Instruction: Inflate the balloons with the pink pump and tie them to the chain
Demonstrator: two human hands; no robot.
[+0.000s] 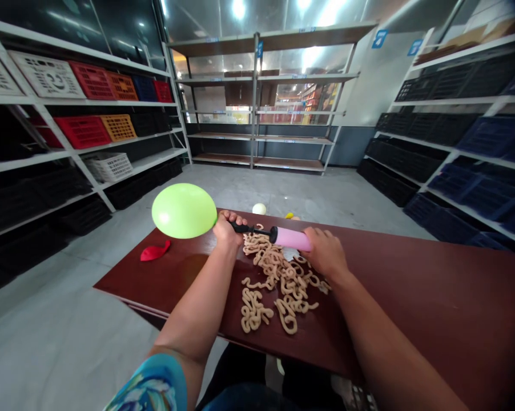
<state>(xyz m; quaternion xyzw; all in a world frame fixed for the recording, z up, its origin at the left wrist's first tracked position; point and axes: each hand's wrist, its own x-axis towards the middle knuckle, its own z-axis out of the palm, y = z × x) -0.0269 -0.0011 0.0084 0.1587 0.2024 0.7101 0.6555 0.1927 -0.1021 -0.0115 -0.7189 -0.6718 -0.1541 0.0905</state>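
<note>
Green balloon (184,210), pretty plump, over the desk's (411,274) left end | left hand (227,226) curled round the pink pump's (289,238) black end (239,227), right by it | right hand (326,251) wrapped round the barrel

On the glossy red-brown table (411,274), carrying a tangled heap of squiggly tan strands (283,268) around the middle, spreading into looser clumps (254,311) toward the near edge, and bearing a limp red balloon (152,252) near the left end. On the white left-hand rack (112,103), holding a white crate (47,74), red crates (81,131), orange crates (118,127) and a navy crate (145,88), plus a white basket (112,166) lower down. On the right-hand rack (454,155), supporting black crates (437,128) and dark blue crates (493,137). On the grey floor (69,331), bearing both racks.
</note>
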